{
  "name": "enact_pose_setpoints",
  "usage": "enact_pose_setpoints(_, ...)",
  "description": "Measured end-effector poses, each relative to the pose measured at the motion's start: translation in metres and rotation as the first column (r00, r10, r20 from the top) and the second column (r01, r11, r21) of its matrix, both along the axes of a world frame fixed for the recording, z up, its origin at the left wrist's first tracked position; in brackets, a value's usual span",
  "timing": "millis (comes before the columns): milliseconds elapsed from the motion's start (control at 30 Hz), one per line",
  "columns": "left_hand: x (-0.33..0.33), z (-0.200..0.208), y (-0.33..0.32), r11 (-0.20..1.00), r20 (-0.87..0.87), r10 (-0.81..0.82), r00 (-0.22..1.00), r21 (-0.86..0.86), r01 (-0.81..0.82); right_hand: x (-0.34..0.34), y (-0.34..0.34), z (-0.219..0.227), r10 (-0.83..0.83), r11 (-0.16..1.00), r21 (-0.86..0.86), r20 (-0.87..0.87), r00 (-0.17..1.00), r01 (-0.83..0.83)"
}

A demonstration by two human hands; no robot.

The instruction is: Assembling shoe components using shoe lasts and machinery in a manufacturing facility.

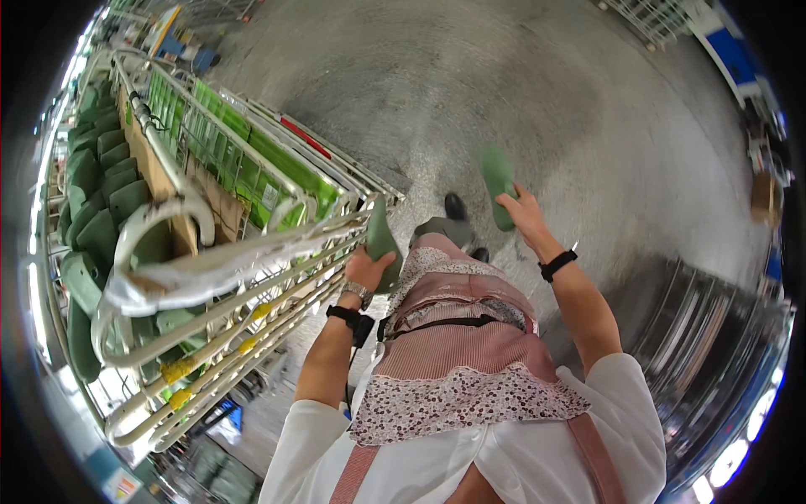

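Observation:
My right hand [527, 220] is closed on a green insole [498, 178], a flat sole-shaped piece held out over the grey floor, its far end blurred. Another green insole [380, 244] stands roughly upright in my left hand [367, 270], with the thumb across its face. That hand is close beside the white tubular rails [277, 290] of a rack. Many similar green pieces [105, 189] are packed in rows on the rack at the left.
Bright green panels [243, 155] line the rack's inner side. Stacked metal racking [697, 328] stands at the right, a cardboard box [764, 199] beyond it. Grey concrete floor [537, 76] stretches ahead. A wire cage [651, 18] stands at the far right.

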State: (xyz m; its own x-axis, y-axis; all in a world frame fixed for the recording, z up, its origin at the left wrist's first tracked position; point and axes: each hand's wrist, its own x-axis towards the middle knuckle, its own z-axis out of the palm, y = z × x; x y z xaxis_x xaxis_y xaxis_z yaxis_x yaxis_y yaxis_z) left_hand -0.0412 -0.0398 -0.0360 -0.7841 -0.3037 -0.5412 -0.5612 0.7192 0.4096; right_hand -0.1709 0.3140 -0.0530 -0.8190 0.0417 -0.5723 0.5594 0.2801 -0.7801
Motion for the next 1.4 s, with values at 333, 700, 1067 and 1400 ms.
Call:
enact_pose_setpoints(333, -0.216, -0.01, 0.045, 0.634, 0.001, 0.693, 0.721, 0.473, -0.611, -0.247, -0.144, -0.007, 0.527, 0.848, 0.138, -0.114, 0.842, -0.512)
enact_pose_setpoints(700, -0.332, -0.025, -0.062, 0.3, -0.104, 0.953, 0.284, 0.433, -0.85, -0.405, -0.407, -0.052, 0.911, 0.402, 0.057, -0.126, 0.393, -0.914)
enact_pose_setpoints(1067, -0.398, -0.136, -0.255, 0.161, -0.161, 0.97, 0.181, -0.126, -0.979, -0.5, -0.683, -0.129, 0.996, -0.02, 0.151, -0.081, -0.032, -0.988)
enact_pose_setpoints(1400, -0.44, -0.214, -0.344, 0.206, 0.28, 0.95, 0.138, -0.231, -0.951, -0.424, -0.801, -0.289, 0.565, -0.471, 0.534, -0.428, -0.705, -0.702)
